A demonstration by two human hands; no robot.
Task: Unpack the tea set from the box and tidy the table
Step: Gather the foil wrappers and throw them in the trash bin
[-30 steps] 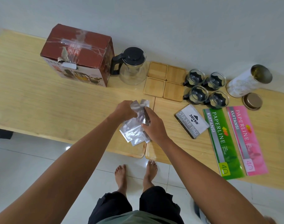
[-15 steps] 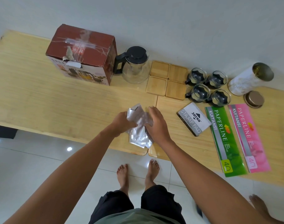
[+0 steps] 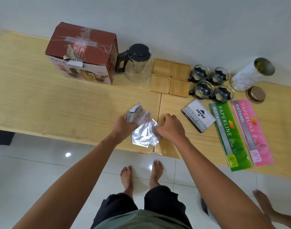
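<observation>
Two hands: the left hand (image 3: 123,125) grips a crumpled bunch of silver foil packets (image 3: 144,128) with curled fingers; the right hand (image 3: 170,128) pinches the bunch's right edge, its fingers bent.
Packets' place: at the near edge of the table (image 3: 58,104), over the seam between its two boards, well apart from the tea set.
Risk, slipping: the foil looks slick and the packets are loose in the bunch, so one could likely slide out and drop to the tiled floor (image 3: 33,179).
Risk, tearing: a hard squeeze may crease or split the thin foil.
Risk, knocking: a wide sweep toward the back could tip the cups (image 3: 211,83), which stand close together.
Set's place: the pot (image 3: 138,66) stands just beside the box (image 3: 82,53); four coasters (image 3: 170,77) lie between pot and cups.
Materials: clear glass pot with black lid and handle; square pale wood coasters; glass cups with dark inserts; taped brown cardboard box.
Others: an open tin (image 3: 250,74) lies tilted by its lid (image 3: 256,94); a stamp pad (image 3: 198,115) and two glossy receipt books (image 3: 240,131) lie flat.
</observation>
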